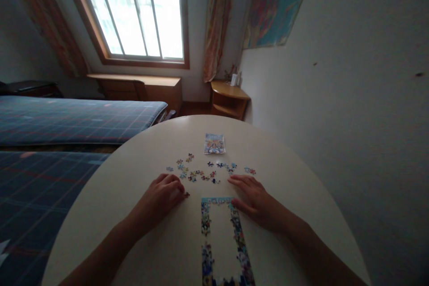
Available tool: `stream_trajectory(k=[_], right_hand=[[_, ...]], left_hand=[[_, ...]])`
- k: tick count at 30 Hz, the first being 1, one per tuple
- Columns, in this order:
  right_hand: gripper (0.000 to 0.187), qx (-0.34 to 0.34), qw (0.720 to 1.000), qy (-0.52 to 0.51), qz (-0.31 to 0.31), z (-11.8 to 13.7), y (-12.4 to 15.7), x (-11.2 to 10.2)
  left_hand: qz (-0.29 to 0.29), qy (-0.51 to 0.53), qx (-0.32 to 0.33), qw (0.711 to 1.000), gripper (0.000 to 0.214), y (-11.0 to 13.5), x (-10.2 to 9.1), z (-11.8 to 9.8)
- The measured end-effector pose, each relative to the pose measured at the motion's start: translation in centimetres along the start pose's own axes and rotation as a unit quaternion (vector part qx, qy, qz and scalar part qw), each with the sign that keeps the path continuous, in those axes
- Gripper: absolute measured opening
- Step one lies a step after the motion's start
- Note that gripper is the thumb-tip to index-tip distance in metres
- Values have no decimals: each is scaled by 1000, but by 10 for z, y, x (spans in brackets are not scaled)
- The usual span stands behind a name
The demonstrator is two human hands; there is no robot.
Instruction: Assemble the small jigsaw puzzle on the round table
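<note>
A partly built jigsaw frame (205, 223) lies on the round cream table (140, 161), only its border assembled. My left hand (162, 199) rests curled on the table just left of the frame, fingertips at a small loose piece (187, 195). To the frame's upper right, my right hand (254, 199) lies flat with fingers stretched out, its thumb touching the border. Several loose pieces (201, 172) are scattered beyond both hands. A small picture card (214, 143) lies farther back.
The table stands against a white wall (351, 98) on the right. A bed with a blue plaid cover (67, 120) runs along the left. A wooden corner shelf (229, 98) and a barred window (140, 9) are at the back.
</note>
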State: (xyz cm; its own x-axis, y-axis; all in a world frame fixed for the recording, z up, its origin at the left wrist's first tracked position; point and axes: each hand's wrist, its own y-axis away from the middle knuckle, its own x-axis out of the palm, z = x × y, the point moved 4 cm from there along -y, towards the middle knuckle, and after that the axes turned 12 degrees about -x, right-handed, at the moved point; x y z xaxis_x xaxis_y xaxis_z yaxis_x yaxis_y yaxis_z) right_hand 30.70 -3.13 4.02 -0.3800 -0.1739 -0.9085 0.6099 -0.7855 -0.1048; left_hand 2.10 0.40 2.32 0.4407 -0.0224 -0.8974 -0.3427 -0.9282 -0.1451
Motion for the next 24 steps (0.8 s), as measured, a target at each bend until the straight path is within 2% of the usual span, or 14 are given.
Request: stream_trajectory(k=[7,14,24], right_hand=[[56,2,1000,-22,14,6,2,-3],[58,17,999,-35,38,10,3,-6],[56,3,999,-44,27,12,4,-5]], left_hand=[[12,8,5,1000,8,-2,0,-5],[20,15,-18,1000,6,-1,-1,-6],[38,16,-41,998,8,-3,-2,-11]])
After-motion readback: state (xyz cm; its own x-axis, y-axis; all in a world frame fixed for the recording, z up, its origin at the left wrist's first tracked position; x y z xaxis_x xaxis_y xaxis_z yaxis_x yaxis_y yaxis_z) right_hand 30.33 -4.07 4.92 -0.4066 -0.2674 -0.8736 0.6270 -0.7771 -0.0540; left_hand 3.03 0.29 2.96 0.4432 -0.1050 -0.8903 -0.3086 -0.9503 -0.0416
